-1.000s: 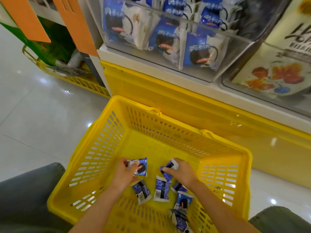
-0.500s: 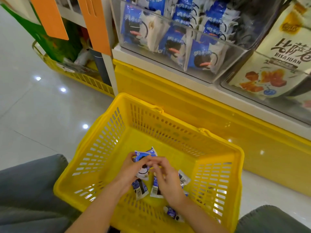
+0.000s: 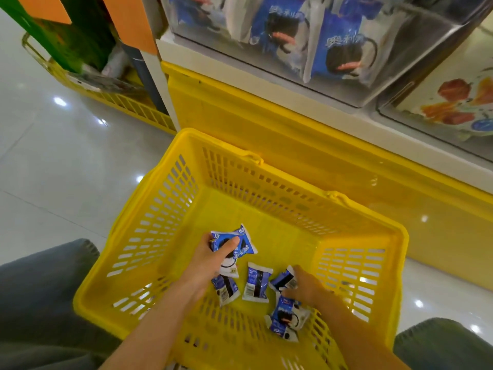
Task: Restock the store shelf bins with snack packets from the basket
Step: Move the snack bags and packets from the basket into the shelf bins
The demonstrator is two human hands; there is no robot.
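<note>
A yellow plastic basket point(image 3: 170, 214) stands on the floor between my knees. My left hand point(image 3: 210, 259) is inside it, shut on a small bunch of blue-and-white cookie packets point(image 3: 241, 243). My right hand point(image 3: 306, 288) rests low at the basket's right, its fingers closing on a loose packet point(image 3: 282, 280). Other packets lie on the basket floor: one point(image 3: 257, 283) between my hands, one point(image 3: 225, 289) under my left wrist, and a small heap point(image 3: 286, 319) below my right hand. Above, a clear shelf bin point(image 3: 333, 86) holds more of the same packets.
The yellow shelf base point(image 3: 306, 145) runs behind the basket under a white shelf ledge point(image 3: 266, 81). A second clear bin point(image 3: 440, 108) at the right holds fruit-printed packs. Another yellow basket point(image 3: 120, 102) sits at the back left on the glossy tiled floor point(image 3: 53, 169).
My right hand has let go near my left and swung down to the right onto another packet. The left hand keeps its packets. My head has tilted closer to the shelf.
</note>
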